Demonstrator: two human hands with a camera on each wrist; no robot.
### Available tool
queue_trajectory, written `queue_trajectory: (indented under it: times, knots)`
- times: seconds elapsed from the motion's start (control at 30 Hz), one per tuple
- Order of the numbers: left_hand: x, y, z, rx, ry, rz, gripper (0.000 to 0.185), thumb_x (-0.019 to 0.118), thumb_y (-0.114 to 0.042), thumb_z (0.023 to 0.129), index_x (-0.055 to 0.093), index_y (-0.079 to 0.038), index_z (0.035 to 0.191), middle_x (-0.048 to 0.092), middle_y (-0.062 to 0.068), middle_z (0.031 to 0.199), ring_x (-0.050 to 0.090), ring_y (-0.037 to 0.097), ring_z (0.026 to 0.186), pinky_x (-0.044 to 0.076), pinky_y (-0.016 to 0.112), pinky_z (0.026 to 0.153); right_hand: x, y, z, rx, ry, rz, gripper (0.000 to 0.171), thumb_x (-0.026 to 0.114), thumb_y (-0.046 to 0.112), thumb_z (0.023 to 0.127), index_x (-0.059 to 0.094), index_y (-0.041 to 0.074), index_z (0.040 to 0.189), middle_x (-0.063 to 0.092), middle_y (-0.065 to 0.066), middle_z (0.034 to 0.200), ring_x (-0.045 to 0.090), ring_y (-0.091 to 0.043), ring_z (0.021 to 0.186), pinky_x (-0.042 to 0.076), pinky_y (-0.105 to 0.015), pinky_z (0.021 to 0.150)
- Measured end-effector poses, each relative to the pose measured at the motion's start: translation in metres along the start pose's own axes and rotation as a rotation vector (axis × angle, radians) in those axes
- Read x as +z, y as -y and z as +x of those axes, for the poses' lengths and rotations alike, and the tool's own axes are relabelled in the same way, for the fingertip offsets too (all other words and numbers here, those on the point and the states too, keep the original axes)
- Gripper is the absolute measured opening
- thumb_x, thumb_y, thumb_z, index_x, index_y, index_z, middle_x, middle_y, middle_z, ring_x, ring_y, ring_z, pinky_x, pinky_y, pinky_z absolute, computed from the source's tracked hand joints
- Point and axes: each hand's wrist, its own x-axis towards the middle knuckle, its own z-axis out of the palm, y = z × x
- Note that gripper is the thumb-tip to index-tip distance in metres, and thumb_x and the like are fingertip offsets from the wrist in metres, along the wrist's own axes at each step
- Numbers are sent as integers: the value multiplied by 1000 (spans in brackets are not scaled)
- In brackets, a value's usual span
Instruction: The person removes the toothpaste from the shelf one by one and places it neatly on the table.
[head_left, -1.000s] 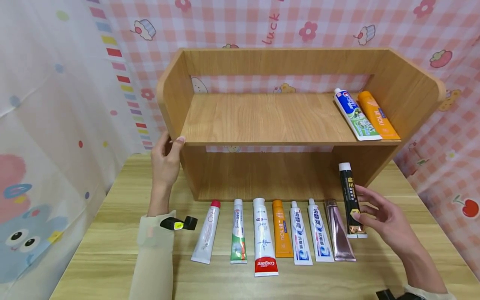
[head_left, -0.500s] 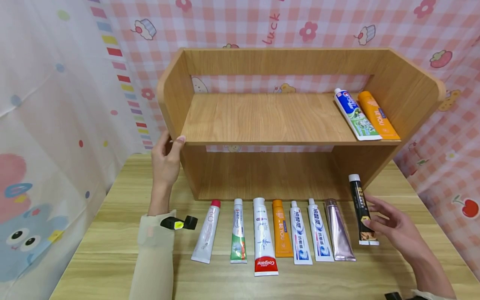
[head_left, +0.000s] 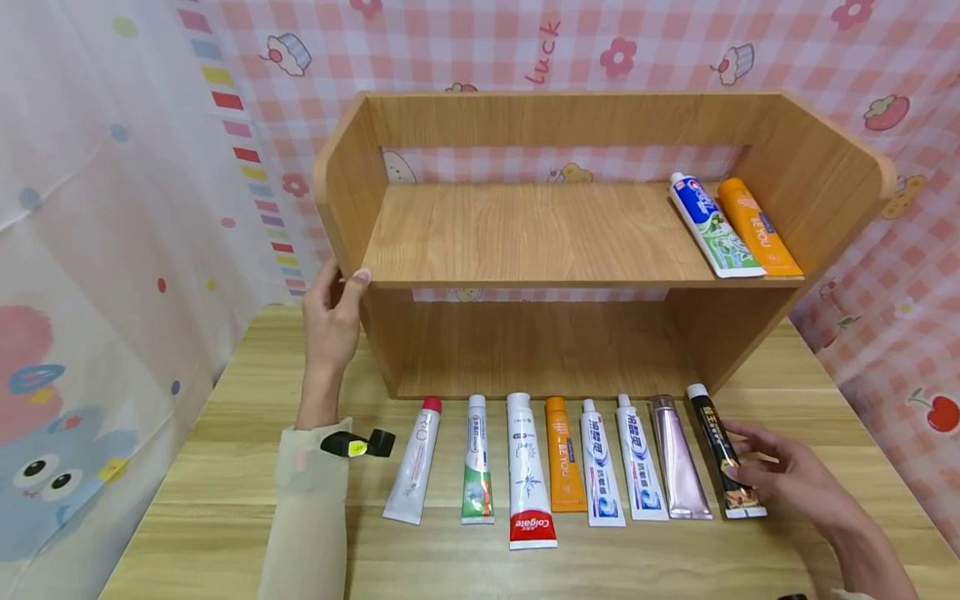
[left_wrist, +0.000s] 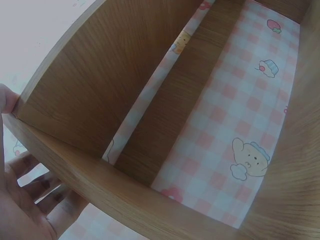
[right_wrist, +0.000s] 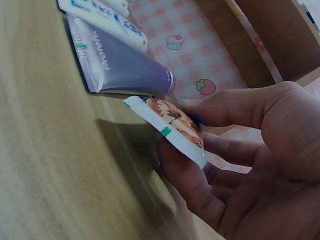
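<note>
At the right end of the row, my right hand [head_left: 787, 475] pinches a black toothpaste tube [head_left: 718, 454] with a white cap, thumb on one side and fingers on the other. In the right wrist view its crimped end [right_wrist: 167, 131] tilts over the table, casting a shadow. A metallic pink tube [head_left: 681, 458] lies just left of it. My left hand [head_left: 332, 321] grips the left side of a two-tier wooden shelf [head_left: 525, 237]. The left wrist view has the thumb at the panel's front edge and the fingers [left_wrist: 45, 192] on the outer side.
On the wood-grain table [head_left: 225, 483] lie more tubes in a row, including a red-capped tube [head_left: 415, 462], a Colgate tube [head_left: 529, 475] and an orange tube [head_left: 564, 454]. A blue-green tube [head_left: 716, 227] and another orange tube [head_left: 757, 229] rest on the upper shelf's right end.
My right hand has brought the black tube first right, then down to the table beside the metallic pink tube. My left hand has stayed on the shelf.
</note>
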Motion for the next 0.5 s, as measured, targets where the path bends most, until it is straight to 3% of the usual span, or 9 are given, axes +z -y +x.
queue_trajectory:
  times: [0.3, 0.5]
  knots:
    - [0, -1, -1, 0, 1, 6, 42, 59, -25, 98, 64, -7, 136, 67, 17, 125, 63, 13, 105, 50, 24, 90, 4, 6, -4, 51, 44, -72, 60, 70, 11, 95, 45, -3, 148, 61, -5, 107, 64, -8, 78, 54, -30, 60]
    - [1, -1, -1, 0, 1, 11, 42, 60, -27, 98, 64, -7, 135, 67, 17, 125, 63, 13, 105, 50, 24, 90, 10, 9, -8, 50, 49, -112, 63, 73, 12, 93, 46, -3, 148, 61, -14, 109, 62, -9, 75, 53, -30, 59]
